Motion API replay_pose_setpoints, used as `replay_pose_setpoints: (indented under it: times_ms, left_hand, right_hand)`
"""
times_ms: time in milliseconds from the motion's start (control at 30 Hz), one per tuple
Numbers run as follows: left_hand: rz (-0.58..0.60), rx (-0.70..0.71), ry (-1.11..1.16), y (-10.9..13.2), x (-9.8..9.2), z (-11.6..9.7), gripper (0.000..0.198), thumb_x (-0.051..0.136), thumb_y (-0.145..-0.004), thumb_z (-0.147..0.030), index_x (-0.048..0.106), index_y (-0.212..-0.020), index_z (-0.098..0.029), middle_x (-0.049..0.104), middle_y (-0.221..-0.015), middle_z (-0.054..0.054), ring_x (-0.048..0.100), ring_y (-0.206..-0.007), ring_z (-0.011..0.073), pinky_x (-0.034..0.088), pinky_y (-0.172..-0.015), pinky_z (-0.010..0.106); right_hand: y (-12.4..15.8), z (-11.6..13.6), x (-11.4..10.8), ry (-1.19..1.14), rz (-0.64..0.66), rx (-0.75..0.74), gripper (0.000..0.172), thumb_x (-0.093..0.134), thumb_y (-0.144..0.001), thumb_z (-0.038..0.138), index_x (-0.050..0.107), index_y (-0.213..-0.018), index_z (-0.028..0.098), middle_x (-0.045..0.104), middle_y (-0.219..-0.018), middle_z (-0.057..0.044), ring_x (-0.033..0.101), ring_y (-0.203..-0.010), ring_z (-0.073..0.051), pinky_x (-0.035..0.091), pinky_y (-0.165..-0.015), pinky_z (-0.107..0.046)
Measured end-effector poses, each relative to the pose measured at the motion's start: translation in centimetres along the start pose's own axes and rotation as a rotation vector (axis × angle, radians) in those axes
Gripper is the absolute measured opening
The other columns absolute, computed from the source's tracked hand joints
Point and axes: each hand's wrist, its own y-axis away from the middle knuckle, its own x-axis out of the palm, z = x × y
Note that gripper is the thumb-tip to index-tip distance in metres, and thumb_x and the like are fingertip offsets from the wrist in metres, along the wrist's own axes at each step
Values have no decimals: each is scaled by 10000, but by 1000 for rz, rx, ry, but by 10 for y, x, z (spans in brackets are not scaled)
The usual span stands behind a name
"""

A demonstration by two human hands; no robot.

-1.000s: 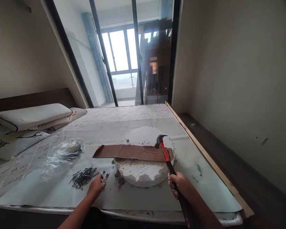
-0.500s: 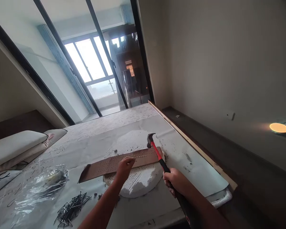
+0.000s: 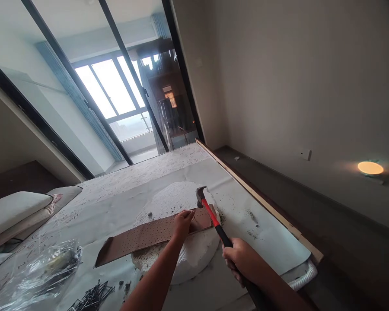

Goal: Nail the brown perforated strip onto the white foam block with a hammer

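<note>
A long brown strip (image 3: 139,237) full of small holes lies across a round white foam block (image 3: 194,252). My left hand (image 3: 182,223) rests on the strip's right part and pinches a thin nail against it. My right hand (image 3: 243,261) grips the black handle of a red-and-black claw hammer (image 3: 210,214). The hammer's head hovers just above the strip's right end, close to my left fingers.
A heap of loose nails (image 3: 90,298) lies at the lower left beside a crumpled clear plastic bag (image 3: 42,276). Pillows (image 3: 16,211) are stacked at the far left. A wooden edge (image 3: 262,203) borders the covered surface on the right, and a lit lamp (image 3: 370,168) glows by the wall.
My left hand left the nail heap, carried a nail to the strip and shifted right toward the hammer head. The view tilted and turned right. The hammer stayed raised over the strip's end.
</note>
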Motion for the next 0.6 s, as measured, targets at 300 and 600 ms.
replay_pose_setpoints:
  times_ms: [300, 600]
  left_hand:
    - [-29, -46, 106, 3, 4, 5, 406, 535, -724, -535, 681, -709, -157, 668, -729, 41, 588, -708, 175, 437, -647, 263]
    - [-116, 80, 18, 9, 11, 2, 289, 531, -767, -404, 670, -644, -183, 638, -734, 38, 575, -692, 154, 423, -669, 258]
  right_hand:
    - [-4, -4, 3, -21, 52, -33, 35, 393, -653, 199, 384, -623, 214, 358, -373, 106, 293, -234, -56, 232, -232, -182]
    - [5, -3, 5, 22, 51, -37, 45, 394, -670, 232, 382, -628, 220, 340, -376, 109, 306, -247, -52, 218, -252, -170]
